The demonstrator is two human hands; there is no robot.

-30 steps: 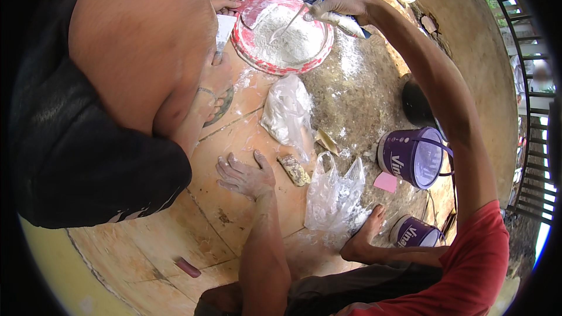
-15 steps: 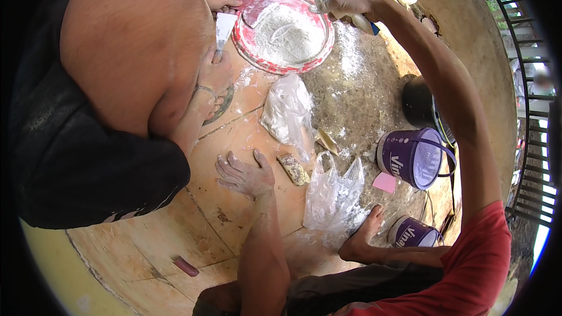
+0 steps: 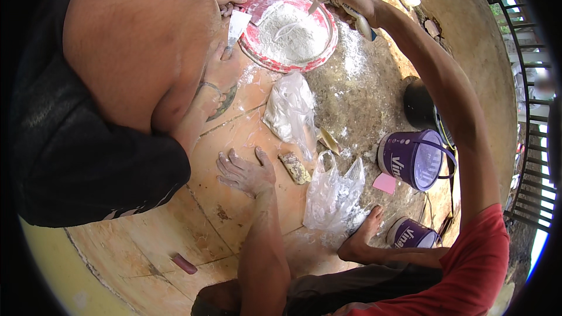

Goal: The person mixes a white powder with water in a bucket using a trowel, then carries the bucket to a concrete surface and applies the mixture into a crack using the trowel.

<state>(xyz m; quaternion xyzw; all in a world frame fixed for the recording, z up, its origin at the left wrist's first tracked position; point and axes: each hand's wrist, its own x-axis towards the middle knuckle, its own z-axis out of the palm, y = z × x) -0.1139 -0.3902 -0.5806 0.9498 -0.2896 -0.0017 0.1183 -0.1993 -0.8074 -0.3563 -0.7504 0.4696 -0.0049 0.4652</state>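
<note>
My right hand [image 3: 354, 6] is closed around a white and blue plastic packet [image 3: 364, 23] above the right rim of a round red basin [image 3: 331, 47]. A pale, thick strand hangs from the packet's end over the basin. White powder [image 3: 298, 44] is heaped in the basin, with a white streak across its top. My left hand [image 3: 249, 174], dusty with powder, rests on the tiled floor with fingers spread, holding nothing. Beside its fingertips lies a pale, speckled block [image 3: 294, 168]. A co-worker's hand [image 3: 222, 67] holds a putty knife [image 3: 237, 26]; their other hand [image 3: 229, 1] is at the basin's left rim.
Plastic bags with white powder [image 3: 290, 108] [image 3: 333, 196] lie between basin and my foot [image 3: 363, 234]. At right stand purple buckets [image 3: 410, 158] [image 3: 413, 233] and a black bucket [image 3: 417, 102]. A pink piece [image 3: 384, 183] lies near them. The co-worker squats at left.
My right hand has turned the packet slightly, and the pale strand at its end shows more clearly. The co-worker's putty knife has shifted a little right and up. My left hand stays put.
</note>
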